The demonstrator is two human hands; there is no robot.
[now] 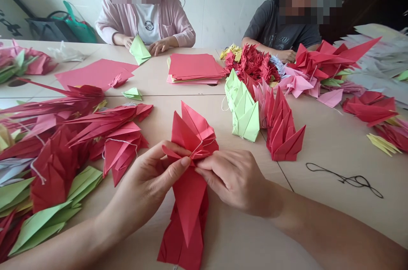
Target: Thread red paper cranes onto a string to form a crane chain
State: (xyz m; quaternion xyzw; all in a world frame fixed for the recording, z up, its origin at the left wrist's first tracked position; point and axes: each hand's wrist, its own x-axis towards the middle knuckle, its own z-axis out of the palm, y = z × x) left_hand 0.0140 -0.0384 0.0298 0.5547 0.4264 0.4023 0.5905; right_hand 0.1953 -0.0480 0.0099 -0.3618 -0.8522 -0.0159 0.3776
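A pale table [338, 144], crossed by thin seams [285, 176], is backed by a brightly lit whitish wall [219, 2], bordered at upper right by a dark brown surface [366, 0].

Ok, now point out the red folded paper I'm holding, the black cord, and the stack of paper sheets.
Red folded paper [189, 198]: head view, on its long, tapering lower flap.
Black cord [347, 180]: head view, on its tangled middle.
Stack of paper sheets [195, 66]: head view, on its red top sheet.

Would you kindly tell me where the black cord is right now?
The head view shows the black cord on the table at right, between the right forearm and the yellow folded pieces.
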